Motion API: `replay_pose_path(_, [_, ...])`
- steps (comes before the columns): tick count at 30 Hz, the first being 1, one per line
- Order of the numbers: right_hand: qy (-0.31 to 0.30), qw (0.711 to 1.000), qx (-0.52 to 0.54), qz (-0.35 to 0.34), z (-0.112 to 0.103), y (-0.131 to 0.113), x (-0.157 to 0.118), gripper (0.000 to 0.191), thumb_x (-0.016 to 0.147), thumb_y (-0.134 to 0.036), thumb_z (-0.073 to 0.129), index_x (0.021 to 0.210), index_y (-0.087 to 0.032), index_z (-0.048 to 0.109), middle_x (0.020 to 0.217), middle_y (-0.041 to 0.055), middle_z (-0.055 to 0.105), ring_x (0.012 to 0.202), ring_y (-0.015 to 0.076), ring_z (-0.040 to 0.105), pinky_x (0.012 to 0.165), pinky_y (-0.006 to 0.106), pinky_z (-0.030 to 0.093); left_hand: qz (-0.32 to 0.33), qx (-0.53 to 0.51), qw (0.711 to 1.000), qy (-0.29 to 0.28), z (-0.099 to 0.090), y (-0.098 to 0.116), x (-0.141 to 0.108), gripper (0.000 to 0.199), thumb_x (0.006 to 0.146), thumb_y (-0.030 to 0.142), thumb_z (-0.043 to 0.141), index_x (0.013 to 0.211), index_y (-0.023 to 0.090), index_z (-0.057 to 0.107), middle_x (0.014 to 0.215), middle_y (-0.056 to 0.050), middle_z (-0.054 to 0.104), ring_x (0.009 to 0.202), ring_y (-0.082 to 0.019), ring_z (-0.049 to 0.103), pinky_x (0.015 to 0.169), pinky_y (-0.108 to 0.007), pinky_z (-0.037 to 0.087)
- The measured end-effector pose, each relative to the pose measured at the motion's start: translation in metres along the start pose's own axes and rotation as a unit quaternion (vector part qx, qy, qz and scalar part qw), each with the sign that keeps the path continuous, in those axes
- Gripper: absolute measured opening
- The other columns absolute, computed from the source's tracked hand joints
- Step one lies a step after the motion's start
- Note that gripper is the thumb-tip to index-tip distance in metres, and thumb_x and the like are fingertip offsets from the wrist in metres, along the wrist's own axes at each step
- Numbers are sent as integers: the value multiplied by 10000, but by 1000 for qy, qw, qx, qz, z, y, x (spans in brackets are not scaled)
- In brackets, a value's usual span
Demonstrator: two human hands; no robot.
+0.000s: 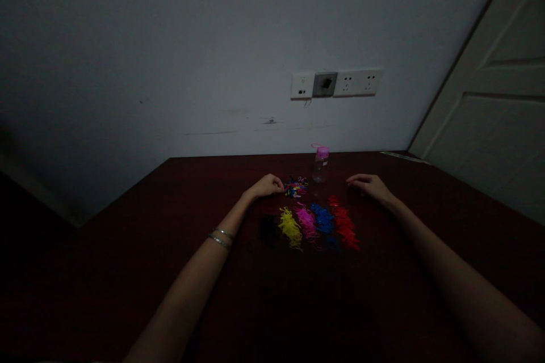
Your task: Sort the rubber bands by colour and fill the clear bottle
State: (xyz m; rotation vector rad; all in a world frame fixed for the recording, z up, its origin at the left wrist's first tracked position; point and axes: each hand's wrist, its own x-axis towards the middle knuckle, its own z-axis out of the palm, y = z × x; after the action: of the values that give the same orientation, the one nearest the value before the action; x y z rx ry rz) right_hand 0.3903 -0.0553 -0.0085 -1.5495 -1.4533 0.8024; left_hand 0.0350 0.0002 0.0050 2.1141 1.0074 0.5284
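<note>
My left hand (268, 185) has its fingers curled together at the left edge of a small mixed-colour pile of bands (297, 186); what the fingertips hold is too small to tell. Nearer to me lie separate heaps: black (269, 229), yellow (290, 228), pink (307, 222), blue (323, 218) and red (344, 224), running left to right. My right hand (369, 185) rests on the table to the right, beyond the red heap, with fingers stretched out and nothing visible in them.
A clear bottle with a pink lid (321, 164) stands behind the heaps, between the hands. The dark red table (170, 193) meets a wall with sockets (357, 83). A pale door (502, 102) is at the right, and a thin strip (404, 156) lies at the back right edge.
</note>
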Motion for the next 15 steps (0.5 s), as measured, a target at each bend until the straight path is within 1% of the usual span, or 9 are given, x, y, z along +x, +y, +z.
replay_pose_path(3, [30,999,28,-7,-2,3,0,220,634,-291,596,801,-159,649,752,53,652,507,95,487,422,209,369,0,-12,1000,7,-2,-1,0,188,611,202,557,701,89,678,550,-5,554,502,-76,431,489,-187,310])
replay_pose_path(8, [22,1000,22,0,2,1,0,207,636,-259,575,795,-150,652,733,56,648,513,95,489,414,198,360,-15,-8,1000,21,-9,5,-2,209,622,212,553,725,79,678,513,10,517,473,-67,396,459,-183,279])
replay_pose_path(12, [25,999,18,-6,4,1,0,221,638,-277,571,789,-143,660,711,59,654,537,104,513,413,189,360,2,-10,1000,28,-10,24,-1,213,630,227,560,728,76,675,565,-2,557,506,-68,424,489,-182,310])
replay_pose_path(15, [26,999,19,-13,4,2,0,229,632,-286,573,783,-140,665,704,60,658,547,109,522,413,187,362,32,-6,999,17,-2,47,-2,217,646,235,566,742,77,678,612,-16,589,548,-75,459,532,-187,344])
